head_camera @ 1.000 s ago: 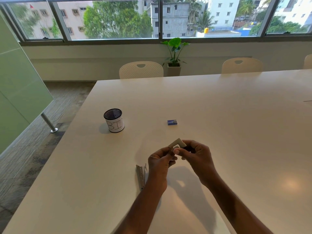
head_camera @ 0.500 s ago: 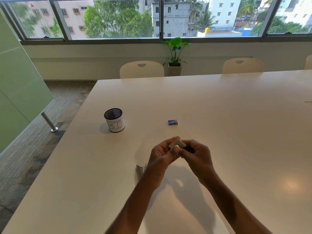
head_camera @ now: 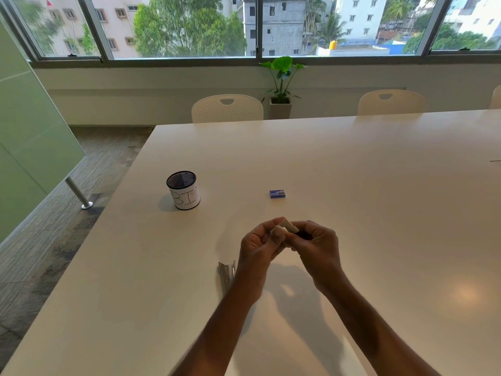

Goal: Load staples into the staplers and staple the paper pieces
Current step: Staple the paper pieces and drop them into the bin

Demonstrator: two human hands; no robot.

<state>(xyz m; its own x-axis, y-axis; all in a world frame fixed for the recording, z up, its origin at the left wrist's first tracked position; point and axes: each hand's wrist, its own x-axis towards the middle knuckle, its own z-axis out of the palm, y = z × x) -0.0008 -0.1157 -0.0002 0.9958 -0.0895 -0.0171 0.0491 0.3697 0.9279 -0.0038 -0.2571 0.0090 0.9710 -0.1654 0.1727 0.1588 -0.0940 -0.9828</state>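
Left hand [head_camera: 257,246] and right hand [head_camera: 315,245]: both grips pinch one small pale piece [head_camera: 289,226] above the table [head_camera: 379,213]. Blue staple box [head_camera: 277,194] at 12 o'clock; metal staple holder [head_camera: 226,272] at 8 o'clock. Advice: keep edges flush, pinch firmly.

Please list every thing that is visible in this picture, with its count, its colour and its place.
table: 1, white, fills the foreground
mesh cup: 1, black with a white label, on the table, far left
small box: 1, blue, on the table beyond the hands
metal piece: 1, silver, on the table beside the left wrist
small pale piece: 1, off-white, held between both hands
chairs: 3 in part, cream, behind the table
plant: 1, green, under the window
left hand: 1, pinching the piece
right hand: 1, pinching the piece
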